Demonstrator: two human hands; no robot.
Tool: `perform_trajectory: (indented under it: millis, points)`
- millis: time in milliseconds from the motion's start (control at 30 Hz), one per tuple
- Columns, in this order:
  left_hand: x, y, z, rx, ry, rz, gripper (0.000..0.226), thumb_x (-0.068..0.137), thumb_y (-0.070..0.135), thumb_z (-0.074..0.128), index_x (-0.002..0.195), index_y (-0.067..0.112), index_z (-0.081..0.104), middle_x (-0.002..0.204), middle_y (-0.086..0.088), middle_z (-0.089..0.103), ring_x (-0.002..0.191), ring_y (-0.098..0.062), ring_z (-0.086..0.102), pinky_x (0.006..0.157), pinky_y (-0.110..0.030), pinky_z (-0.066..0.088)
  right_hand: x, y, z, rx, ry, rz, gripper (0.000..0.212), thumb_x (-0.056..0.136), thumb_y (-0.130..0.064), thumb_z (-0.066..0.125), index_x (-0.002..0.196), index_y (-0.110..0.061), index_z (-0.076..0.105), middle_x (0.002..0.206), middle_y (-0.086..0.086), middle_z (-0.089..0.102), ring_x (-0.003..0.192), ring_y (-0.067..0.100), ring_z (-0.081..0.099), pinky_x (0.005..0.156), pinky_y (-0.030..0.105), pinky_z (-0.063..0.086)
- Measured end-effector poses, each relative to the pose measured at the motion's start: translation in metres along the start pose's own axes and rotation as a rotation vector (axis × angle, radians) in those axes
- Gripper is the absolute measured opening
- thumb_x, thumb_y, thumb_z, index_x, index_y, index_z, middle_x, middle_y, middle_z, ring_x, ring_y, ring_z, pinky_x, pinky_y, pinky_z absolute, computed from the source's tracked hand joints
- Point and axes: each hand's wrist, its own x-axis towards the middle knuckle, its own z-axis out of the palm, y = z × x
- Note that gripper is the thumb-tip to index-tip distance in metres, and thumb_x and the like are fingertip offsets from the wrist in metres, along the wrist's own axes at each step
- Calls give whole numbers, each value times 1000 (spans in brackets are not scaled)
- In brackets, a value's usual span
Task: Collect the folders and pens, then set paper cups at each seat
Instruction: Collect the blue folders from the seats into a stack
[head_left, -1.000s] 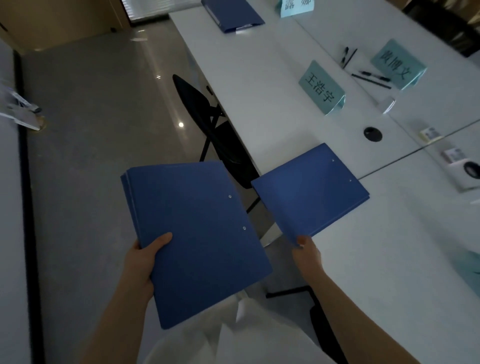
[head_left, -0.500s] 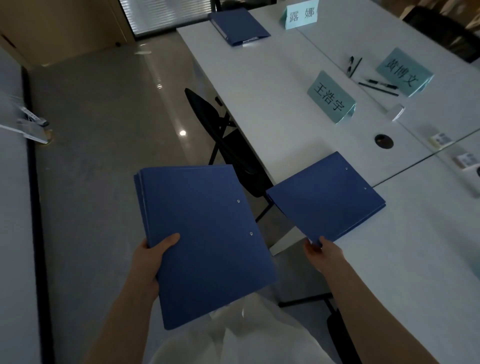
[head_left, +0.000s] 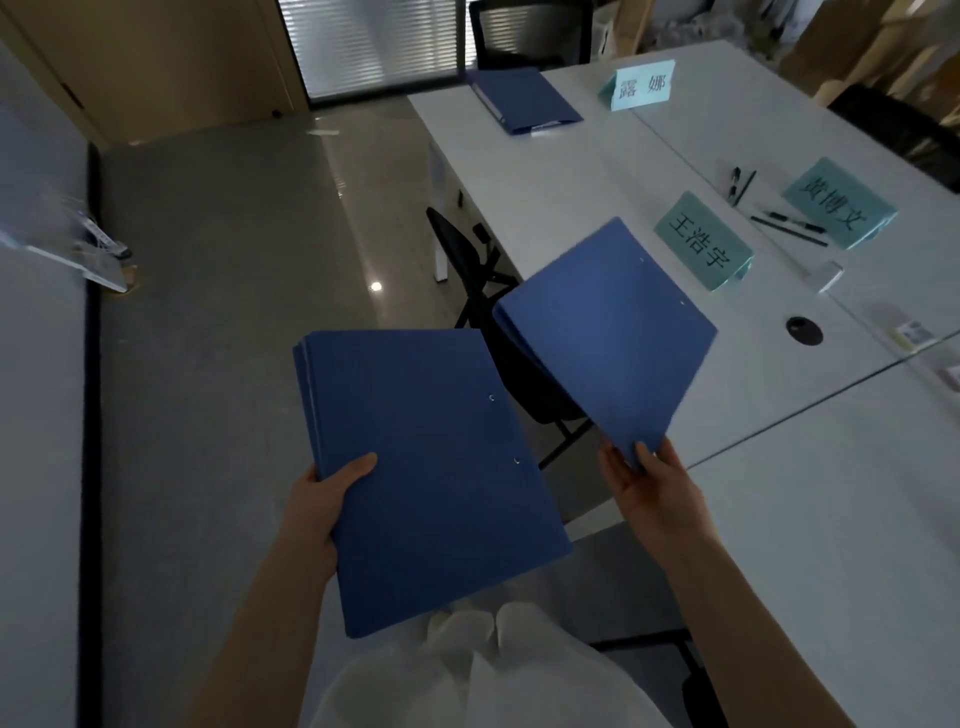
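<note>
Folder stack (head_left: 431, 478) rests in the left hand (head_left: 317, 509), thumb on the cover, fingers hidden beneath; its long axis runs away from the person, spine to the left. Single folder (head_left: 608, 338), pinched at its near corner by the right hand (head_left: 649, 488), hangs tilted above the table (head_left: 779, 519) edge, hiding part of a chair (head_left: 467, 260). Third folder (head_left: 524, 98) lies far off; pens (head_left: 779, 218) are barely discernible between name cards (head_left: 701, 239).
</note>
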Motion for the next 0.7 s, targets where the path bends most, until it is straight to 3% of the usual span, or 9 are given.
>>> perform_trajectory:
  millis: [133,233,333,400,500,700]
  points:
    - [10,14,-17,-20,-3,0,56,76,24,80,126,14,57,112,-10,68,93,-35,68,69,-47,57,-3,18,15,-191,-177,113,38,98,-1,37,124,-20,55,102,1,72,79,16,72,68,30,59]
    - [19,24,-34,-48,12,-20,60,73,35,80,125,13,58,111,-12,69,94,-37,68,76,-51,57,1,32,24,-308,-303,223,38,93,-1,43,128,-14,52,82,7,65,58,17,62,58,33,56]
    - [26,39,-44,-67,13,-19,63,72,44,77,123,11,59,111,-13,70,94,-37,69,74,-50,58,8,43,37,-464,-325,300,50,75,-6,63,123,-17,58,107,10,71,80,27,71,69,43,60]
    - [34,51,-49,-83,22,3,60,77,48,73,122,11,59,111,-12,70,95,-35,69,72,-47,57,17,49,48,-579,-338,319,49,74,-8,65,121,-19,58,109,7,72,89,29,71,72,44,60]
    - [52,67,-54,-89,38,11,77,66,59,74,125,11,59,114,-12,70,96,-35,69,73,-47,58,38,57,67,-728,-368,320,55,73,-17,79,123,-24,56,113,7,70,93,30,70,74,44,59]
    - [98,114,-52,-77,57,57,92,58,65,70,130,10,55,113,-11,69,96,-34,68,68,-41,57,98,69,131,-1081,-506,286,63,71,-41,70,131,-36,49,124,-8,65,109,17,65,86,38,55]
